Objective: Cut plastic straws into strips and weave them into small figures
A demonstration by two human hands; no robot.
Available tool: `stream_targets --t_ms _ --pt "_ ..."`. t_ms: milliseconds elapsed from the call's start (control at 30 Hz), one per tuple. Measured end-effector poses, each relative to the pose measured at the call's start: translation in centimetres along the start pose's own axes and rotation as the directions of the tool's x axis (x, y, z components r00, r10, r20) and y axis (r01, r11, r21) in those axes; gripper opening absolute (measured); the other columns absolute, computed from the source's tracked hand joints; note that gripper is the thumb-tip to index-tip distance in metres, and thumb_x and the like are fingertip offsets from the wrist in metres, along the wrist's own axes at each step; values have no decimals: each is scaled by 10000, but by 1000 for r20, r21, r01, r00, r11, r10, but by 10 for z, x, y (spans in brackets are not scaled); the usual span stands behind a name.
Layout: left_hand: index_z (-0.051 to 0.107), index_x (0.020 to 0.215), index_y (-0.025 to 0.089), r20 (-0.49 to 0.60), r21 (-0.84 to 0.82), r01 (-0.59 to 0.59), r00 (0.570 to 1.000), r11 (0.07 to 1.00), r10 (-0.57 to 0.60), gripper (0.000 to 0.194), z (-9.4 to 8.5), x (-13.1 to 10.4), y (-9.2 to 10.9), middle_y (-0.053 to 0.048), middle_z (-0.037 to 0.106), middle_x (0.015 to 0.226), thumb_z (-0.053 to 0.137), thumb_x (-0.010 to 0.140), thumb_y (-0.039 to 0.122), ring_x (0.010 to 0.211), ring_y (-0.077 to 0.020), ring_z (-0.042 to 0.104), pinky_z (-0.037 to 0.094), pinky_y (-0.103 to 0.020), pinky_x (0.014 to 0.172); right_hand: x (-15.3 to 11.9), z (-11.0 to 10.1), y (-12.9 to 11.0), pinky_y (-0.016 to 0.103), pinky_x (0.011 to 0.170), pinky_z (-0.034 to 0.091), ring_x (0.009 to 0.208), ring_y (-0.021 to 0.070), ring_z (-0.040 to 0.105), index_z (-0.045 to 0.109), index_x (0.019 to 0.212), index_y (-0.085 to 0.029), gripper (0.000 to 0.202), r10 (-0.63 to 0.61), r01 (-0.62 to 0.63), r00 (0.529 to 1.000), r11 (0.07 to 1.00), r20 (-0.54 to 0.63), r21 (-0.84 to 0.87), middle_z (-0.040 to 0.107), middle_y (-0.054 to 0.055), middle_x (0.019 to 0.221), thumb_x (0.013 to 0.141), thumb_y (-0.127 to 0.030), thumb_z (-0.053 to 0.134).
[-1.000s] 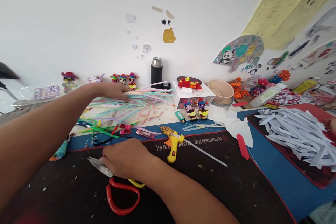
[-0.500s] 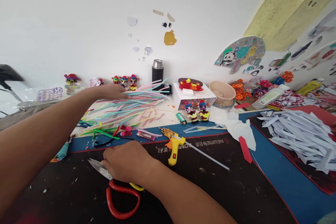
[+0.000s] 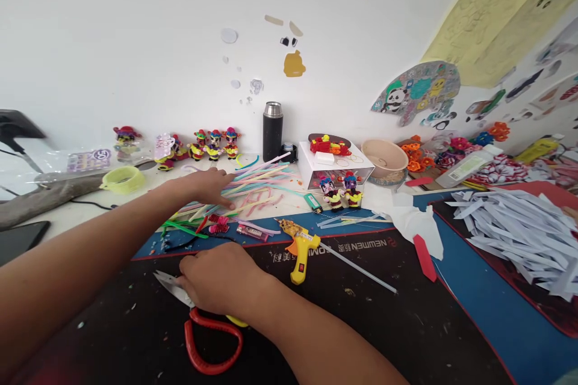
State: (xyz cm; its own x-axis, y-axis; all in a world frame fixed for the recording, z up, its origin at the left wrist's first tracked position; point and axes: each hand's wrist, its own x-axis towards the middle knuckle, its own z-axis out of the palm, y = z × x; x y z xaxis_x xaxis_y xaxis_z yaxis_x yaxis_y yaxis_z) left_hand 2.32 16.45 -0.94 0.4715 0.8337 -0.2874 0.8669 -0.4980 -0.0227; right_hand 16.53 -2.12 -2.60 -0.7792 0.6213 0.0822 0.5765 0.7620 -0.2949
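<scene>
Pipe cleaners, mostly pastel pink, blue and yellow, lie in a loose heap on the white tabletop, beyond the far edge of the black mat. The person's left hand is stretched across to the heap's left part, palm down, with the thumb standing well apart from the fingers; whether any stem is caught beneath the palm cannot be told. The right hand lies nearer the body on the mat, curled over the joint of a pair of scissors. Its fingertips are hidden, so how tightly it grips cannot be told. The blades point toward the far left, and a red handle loop shows clear of the hand. Just beyond the knuckles is a pink lighter. A yellow glue gun lies to the right of this hand, a translucent glue stick jutting from its back. Behind the heap stands a black vacuum flask; two small figurines stand in front of a white box.
</scene>
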Motion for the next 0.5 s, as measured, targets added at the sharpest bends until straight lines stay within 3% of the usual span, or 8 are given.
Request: stream_targets --t_ms 133,267,367,500 --pt "610 1416 172 -23 47 29 999 998 -28 730 5 9 -6 -228 670 1339 623 806 574 1208 -395 635 511 -414 920 -1 0 0 380 706 606 830 270 768 720 1067 -153 270 8 -8 1000 1000 8 7 799 102 964 1054 -359 546" --pt "708 1224 187 -37 32 43 998 999 -42 504 -4 13 -18 -181 732 1232 564 803 424 1083 -362 695 523 -394 877 -1 1 0 391 708 605 830 274 766 709 1076 -158 271 10 -10 1000 1000 18 23 796 100 961 1054 -367 537" --pt "696 1229 197 -49 0 43 998 999 -43 520 -17 9 -22 -138 754 1222 546 784 419 1065 -346 709 528 -366 877 -2 1 0 401 718 606 847 280 766 701 1090 -160 221 11 -11 1000 1000 20 29 795 91 964 1034 -310 548" --pt "566 1437 229 -79 -81 38 996 996 -44 714 -41 -1 -24 -79 723 1338 565 757 448 1131 -321 694 532 -325 906 -2 1 0 412 720 608 862 284 764 701 1105 -148 208 -1 0 999 1000 32 26 793 88 1000 1017 -256 547"
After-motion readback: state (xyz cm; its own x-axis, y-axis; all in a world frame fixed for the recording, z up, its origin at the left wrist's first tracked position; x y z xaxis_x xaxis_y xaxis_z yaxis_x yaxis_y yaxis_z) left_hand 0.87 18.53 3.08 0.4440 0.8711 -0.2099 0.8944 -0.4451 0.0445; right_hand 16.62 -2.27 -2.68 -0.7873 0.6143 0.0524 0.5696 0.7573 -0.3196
